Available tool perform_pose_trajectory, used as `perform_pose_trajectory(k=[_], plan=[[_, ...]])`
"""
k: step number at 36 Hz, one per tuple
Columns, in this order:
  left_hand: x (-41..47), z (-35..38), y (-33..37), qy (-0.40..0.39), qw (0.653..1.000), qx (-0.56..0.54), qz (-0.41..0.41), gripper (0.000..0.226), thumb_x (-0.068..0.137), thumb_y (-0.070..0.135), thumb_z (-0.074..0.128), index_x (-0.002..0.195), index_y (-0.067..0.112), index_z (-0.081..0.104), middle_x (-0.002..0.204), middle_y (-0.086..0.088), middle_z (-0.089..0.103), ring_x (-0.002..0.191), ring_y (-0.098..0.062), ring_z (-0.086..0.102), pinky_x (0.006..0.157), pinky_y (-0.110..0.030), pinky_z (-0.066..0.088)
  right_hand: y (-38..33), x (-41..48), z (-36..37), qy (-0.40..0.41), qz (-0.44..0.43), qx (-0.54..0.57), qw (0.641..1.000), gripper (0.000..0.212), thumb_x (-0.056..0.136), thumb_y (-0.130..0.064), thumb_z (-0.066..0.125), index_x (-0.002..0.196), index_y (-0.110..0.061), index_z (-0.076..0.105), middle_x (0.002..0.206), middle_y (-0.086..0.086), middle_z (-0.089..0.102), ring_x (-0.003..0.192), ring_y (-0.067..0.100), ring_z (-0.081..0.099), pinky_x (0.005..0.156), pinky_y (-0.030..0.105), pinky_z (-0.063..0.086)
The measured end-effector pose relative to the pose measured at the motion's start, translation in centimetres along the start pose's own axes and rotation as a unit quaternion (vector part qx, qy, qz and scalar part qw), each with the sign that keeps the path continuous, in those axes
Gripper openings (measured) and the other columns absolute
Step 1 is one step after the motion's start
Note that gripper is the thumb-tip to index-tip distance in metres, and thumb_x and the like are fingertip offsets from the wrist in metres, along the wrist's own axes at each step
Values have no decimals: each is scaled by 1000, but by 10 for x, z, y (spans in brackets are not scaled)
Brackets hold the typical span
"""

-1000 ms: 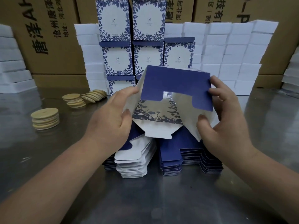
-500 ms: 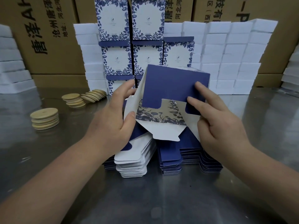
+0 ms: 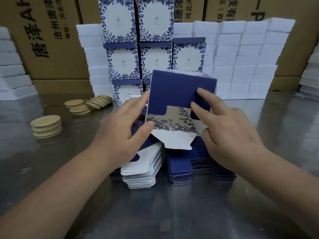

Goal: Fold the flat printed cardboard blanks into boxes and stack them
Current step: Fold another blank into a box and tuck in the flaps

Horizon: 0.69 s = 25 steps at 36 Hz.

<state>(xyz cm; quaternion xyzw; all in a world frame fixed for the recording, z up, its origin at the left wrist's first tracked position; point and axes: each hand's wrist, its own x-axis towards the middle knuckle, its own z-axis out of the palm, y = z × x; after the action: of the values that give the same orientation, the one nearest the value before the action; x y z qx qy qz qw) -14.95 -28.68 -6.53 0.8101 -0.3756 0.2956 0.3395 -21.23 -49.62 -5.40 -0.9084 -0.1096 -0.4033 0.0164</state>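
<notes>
A half-formed box (image 3: pixel 181 94) is held up at the centre of the frame, its navy flap turned toward the camera and notched along the lower edge. Behind the notch a floral-printed panel is seen, and a white tabbed flap hangs below it. Under it, at lower centre, flat blanks (image 3: pixel 189 166) are piled in a navy and white stack. Finished boxes (image 3: pixel 155 38), white with blue leaf borders, are stacked at upper centre.
</notes>
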Motion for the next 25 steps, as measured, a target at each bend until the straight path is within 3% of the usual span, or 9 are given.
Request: perform_pose_trajectory(k=[2, 5, 7, 9, 12, 14, 17, 20, 25], plan=[[-1, 0, -1, -2, 999, -38, 4, 51, 85, 43, 31, 134, 36, 18, 128, 36, 28, 117, 29, 25, 96, 1, 22, 1, 1, -1, -26, 9, -4, 1000, 49, 76, 2, 48, 122, -4, 62, 142, 16, 47, 61, 30, 49, 67, 32, 34], [-3, 1, -3, -3, 993, -121, -5, 50, 85, 36, 30, 134, 46, 21, 131, 38, 36, 125, 18, 33, 102, -8, 26, 6, 0, 0, -91, 34, 11, 995, 58, 87, -8, 40, 143, -25, 41, 159, -8, 10, 74, 23, 34, 69, 25, 16], [-3, 1, -3, -3, 988, -155, -27, 55, 80, 36, 33, 127, 63, 25, 126, 46, 40, 125, 15, 35, 104, -17, 30, 8, -1, 2, -120, 37, 12, 992, 60, 89, -12, 35, 146, -31, 32, 158, -16, -4, 78, 24, 36, 67, 26, 15], [-2, 3, -4, -2, 985, -168, -45, 54, 76, 33, 38, 116, 67, 31, 124, 47, 43, 127, 11, 36, 106, -31, 31, 8, -1, 2, -132, 37, 11, 990, 59, 89, -13, 34, 146, -31, 32, 158, -17, -7, 81, 24, 39, 68, 26, 18], [-1, 5, -4, -19, 984, -166, -63, 51, 75, 27, 44, 108, 65, 34, 127, 49, 37, 127, 10, 37, 108, -32, 32, 8, -1, 3, -119, 34, 20, 992, 54, 87, -10, 37, 136, -28, 49, 157, -17, 0, 77, 27, 43, 65, 28, 19], [0, 8, -4, -54, 980, -166, -98, 48, 71, 43, 47, 104, 72, 29, 125, 56, 24, 128, 6, 37, 106, -31, 33, 6, -1, 4, -104, 25, 30, 994, 45, 85, -7, 41, 122, -21, 62, 153, -18, 3, 75, 29, 46, 62, 28, 15], [0, 13, -10, -80, 973, -159, -146, 63, 74, 50, 46, 126, 68, 15, 110, 64, 18, 123, 10, 37, 101, -26, 33, 1, -4, 5, -75, 1, 51, 996, 28, 81, -3, 55, 102, -11, 72, 151, 3, 33, 70, 33, 57, 64, 26, 24], [1, 12, -12, -99, 970, -168, -143, 52, 76, 52, 41, 119, 69, 16, 116, 56, 24, 114, 30, 27, 102, -21, 26, -5, -5, 4, -62, -1, 71, 996, 11, 79, -10, 69, 88, -8, 73, 140, 15, 49, 67, 27, 63, 64, 26, 32], [4, 10, -11, -71, 963, -221, -138, 46, 79, 45, 44, 114, 71, 30, 117, 52, 41, 125, 19, 31, 108, -27, 26, -4, -5, 7, -49, 1, 57, 997, 17, 64, -3, 80, 77, -9, 72, 133, 21, 54, 56, 13, 50, 62, 21, 31]])
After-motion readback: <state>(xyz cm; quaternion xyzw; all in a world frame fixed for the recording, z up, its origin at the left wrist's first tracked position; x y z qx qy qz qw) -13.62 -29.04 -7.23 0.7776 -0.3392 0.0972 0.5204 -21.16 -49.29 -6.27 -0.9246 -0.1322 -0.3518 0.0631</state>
